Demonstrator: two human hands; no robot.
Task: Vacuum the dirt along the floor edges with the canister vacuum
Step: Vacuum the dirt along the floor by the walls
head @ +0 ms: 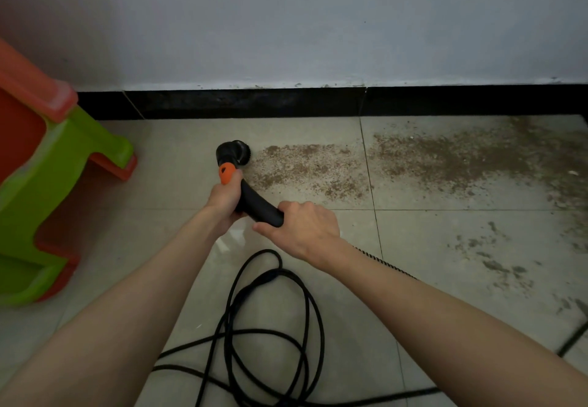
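Note:
A black vacuum handle (258, 205) with an orange collar (227, 172) ends in a round black brush nozzle (234, 151) resting on the tiled floor. My left hand (224, 197) grips the handle just below the orange collar. My right hand (301, 225) grips the handle's rear end. Brown dirt (305, 168) spreads across the tiles to the right of the nozzle, with a thicker patch (461, 155) farther right near the black baseboard (254, 103). A ribbed hose (385, 262) leads off from under my right wrist.
A green and orange plastic piece of children's furniture (47, 184) stands at the left. A black power cord (264, 327) lies coiled on the floor between my arms. The grey-white wall (318, 25) rises behind the baseboard. More scattered dirt (502, 266) lies at the right.

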